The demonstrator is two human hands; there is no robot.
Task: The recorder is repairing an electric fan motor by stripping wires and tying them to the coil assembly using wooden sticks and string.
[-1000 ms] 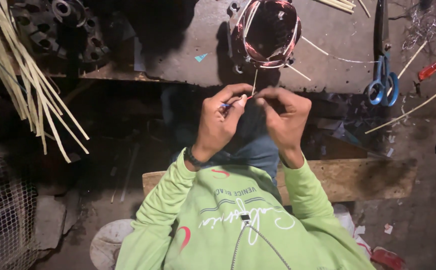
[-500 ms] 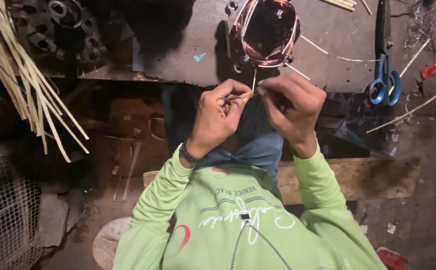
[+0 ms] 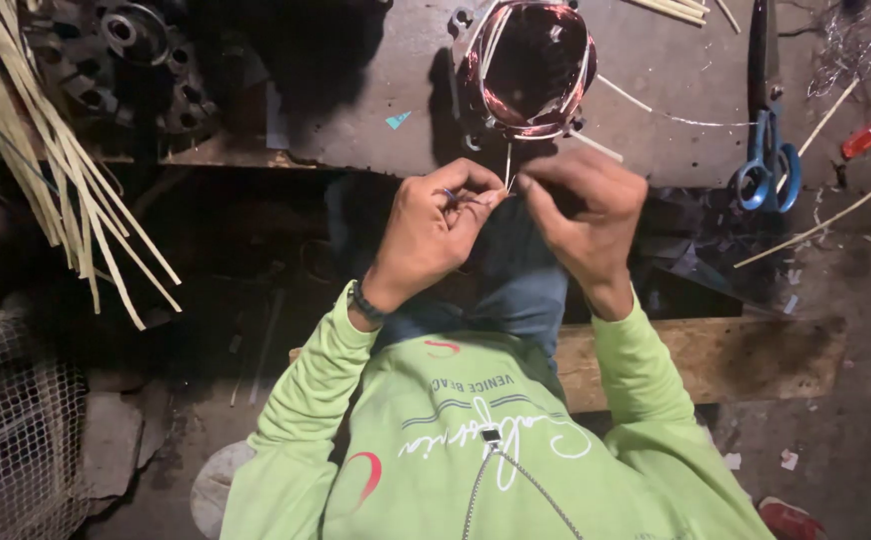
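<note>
Left hand (image 3: 431, 225) and right hand (image 3: 586, 205) both pinch, it seems, a thin wire (image 3: 507, 172) running to 12 o'clock, toward the coil (image 3: 531, 70).

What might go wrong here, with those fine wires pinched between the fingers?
The thin wire running from the copper coil to the left hand and right hand looks fragile; a hard pull might snap it or drag the coil off the bench edge. The dim light may hide a slip.
</note>
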